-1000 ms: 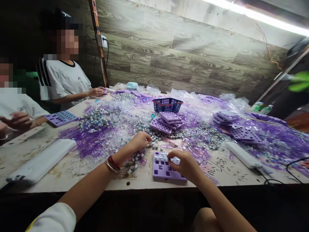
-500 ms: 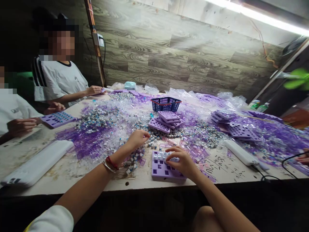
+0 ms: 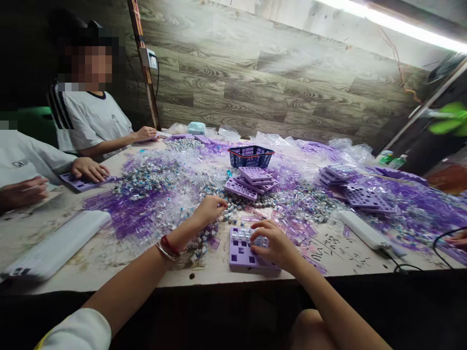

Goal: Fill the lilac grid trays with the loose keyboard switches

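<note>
A flat purple tray with square holes (image 3: 241, 261) lies near the table's front edge, a row of clear plastic pieces (image 3: 241, 233) along its far side. My right hand (image 3: 275, 243) is over the tray's right part, thumb and fingers curled round a clear piece in that row. Just beyond the tray's far left corner, my left hand (image 3: 209, 212) hovers by a heap of small grey-and-blue parts (image 3: 202, 243). Its fingertips are pinched together, and whatever they hold is too small to make out.
Stacked purple trays (image 3: 251, 182) and a dark blue basket (image 3: 251, 158) stand ahead. Purple strips (image 3: 127, 218) and loose parts cover much of the table. White oblong devices lie left (image 3: 60, 245) and right (image 3: 365, 231). Two co-workers sit at the left.
The nearer co-worker's hand has come down flat on a purple tray at the left, the other drawn back. My right fingers have shifted slightly on the clear pieces; my left hand stays nearly still.
</note>
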{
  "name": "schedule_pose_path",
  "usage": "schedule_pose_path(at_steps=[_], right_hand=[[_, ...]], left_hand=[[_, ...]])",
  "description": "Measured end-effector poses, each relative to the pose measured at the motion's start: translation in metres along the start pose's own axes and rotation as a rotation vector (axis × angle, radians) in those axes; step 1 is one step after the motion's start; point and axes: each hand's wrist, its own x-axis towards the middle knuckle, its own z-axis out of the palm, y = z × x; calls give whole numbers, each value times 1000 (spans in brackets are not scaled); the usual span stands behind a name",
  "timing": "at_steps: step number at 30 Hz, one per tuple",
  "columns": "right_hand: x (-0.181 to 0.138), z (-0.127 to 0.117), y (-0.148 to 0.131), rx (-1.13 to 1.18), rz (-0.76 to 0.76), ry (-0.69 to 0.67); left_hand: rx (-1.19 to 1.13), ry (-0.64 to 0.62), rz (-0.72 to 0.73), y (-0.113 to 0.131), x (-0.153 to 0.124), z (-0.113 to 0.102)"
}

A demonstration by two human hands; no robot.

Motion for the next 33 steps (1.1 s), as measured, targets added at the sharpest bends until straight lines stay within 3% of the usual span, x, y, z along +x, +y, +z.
schedule_pose_path(at_steps=[9,21,28,33], right_hand=[[1,0,-4,-144,-194,28],[4,-5,-9,-358,-262,53],[4,-5,-4,-295,-281,75],[4,0,2,-116,-255,121]], left_hand=[[18,-2,9,0,0,1],[37,-21,2,4,0,-2],[43,-12,-9,4,-1,-1],[38,-16,-1,4,-2,0]])
